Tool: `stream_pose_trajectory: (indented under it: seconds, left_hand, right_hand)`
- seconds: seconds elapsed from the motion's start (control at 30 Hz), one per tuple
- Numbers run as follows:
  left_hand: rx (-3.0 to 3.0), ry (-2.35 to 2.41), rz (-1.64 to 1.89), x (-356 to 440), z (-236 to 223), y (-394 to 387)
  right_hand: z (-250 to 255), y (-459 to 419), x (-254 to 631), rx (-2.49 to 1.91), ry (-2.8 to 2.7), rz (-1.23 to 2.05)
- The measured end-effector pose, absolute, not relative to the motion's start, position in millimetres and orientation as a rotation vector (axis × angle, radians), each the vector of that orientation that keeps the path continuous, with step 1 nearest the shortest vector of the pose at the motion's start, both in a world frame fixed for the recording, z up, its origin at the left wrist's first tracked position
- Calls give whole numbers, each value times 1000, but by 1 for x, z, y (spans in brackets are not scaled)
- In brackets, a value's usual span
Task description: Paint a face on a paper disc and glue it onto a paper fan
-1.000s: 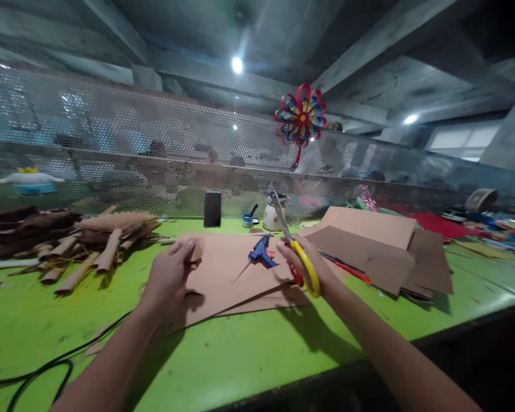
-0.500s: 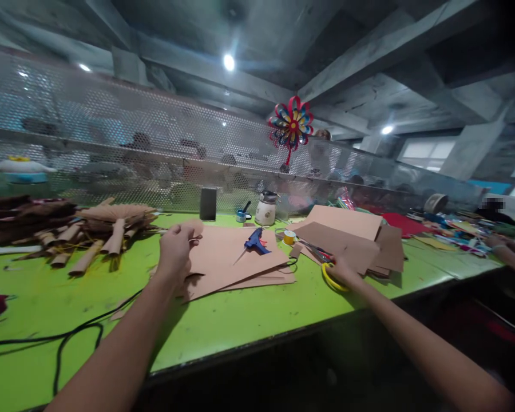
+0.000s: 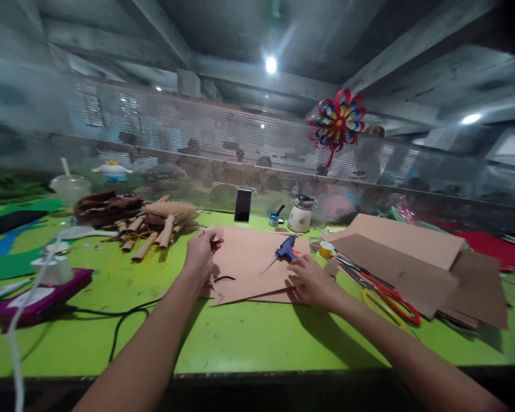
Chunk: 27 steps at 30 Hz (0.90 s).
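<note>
My left hand (image 3: 201,252) is closed at the left edge of the brown paper sheets (image 3: 244,246), its fingers pinching what looks like a small brown paper piece, partly hidden. Over the right side of the sheets is my right hand (image 3: 315,281), fingers apart, just below the blue glue gun (image 3: 286,248). The glue gun lies on the sheets, nozzle pointing lower left. To the right, scissors (image 3: 381,294) with one red and one yellow handle loop rest partly against more brown sheets (image 3: 395,269).
A yellow tape roll (image 3: 326,249), a pot-shaped jar (image 3: 300,215) and a phone (image 3: 242,205) stand behind. Rolled brown paper pieces (image 3: 163,229) lie left. A purple power strip (image 3: 43,300) with black cord is on the green table (image 3: 249,343). A paper flower (image 3: 339,121) hangs by the mesh.
My right hand has let go of the scissors and moved left to the sheets by the glue gun. My left hand stays at the sheets' left edge. The view has turned left.
</note>
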State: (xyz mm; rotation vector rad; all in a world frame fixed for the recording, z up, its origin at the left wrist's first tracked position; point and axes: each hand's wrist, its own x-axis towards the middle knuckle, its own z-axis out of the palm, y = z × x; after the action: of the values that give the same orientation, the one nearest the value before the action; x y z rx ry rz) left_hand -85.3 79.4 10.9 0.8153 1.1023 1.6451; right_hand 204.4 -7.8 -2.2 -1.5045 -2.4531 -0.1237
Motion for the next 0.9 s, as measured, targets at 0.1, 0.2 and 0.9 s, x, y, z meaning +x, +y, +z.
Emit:
stream_pose_trajectory:
  seconds: [0.1, 0.2, 0.9]
  left_hand:
    - [772, 1116, 1701, -99, 17, 83]
    - [732, 1127, 1740, -109, 20, 87]
    - [1029, 1017, 1171, -59, 0, 69]
  right_hand:
    - [-8, 3, 184, -1421, -2611, -162]
    - [-12, 10, 184, -1402, -2679, -213]
    - [80, -17, 371, -1564, -1453, 454]
